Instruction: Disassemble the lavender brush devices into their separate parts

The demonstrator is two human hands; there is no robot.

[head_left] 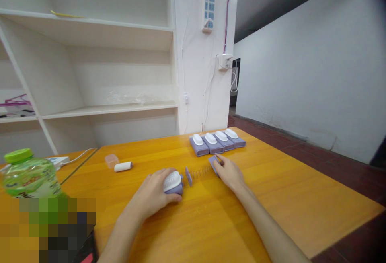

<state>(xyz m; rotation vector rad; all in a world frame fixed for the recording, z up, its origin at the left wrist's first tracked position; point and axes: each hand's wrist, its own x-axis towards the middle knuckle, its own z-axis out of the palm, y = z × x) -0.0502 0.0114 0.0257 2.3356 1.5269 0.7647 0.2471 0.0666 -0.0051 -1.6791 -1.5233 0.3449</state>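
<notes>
My left hand [153, 192] is wrapped around a purple case with a white ribbed top [173, 182], resting on the orange table [271, 190]. A thin metal spring [201, 172] stretches from a small purple plate [188, 176] beside that case to another purple end piece [214, 162]. My right hand [229, 172] pinches that far end piece, fingers closed on it. Behind, a row of several finished purple cases with white tops [217, 141] lies side by side.
A white cylinder [123, 167] and a small clear pink box [111, 160] lie at the left. A green-capped bottle [28, 174] stands at the near left. White shelves [90, 110] rise behind the table. The table edge drops to a red floor on the right.
</notes>
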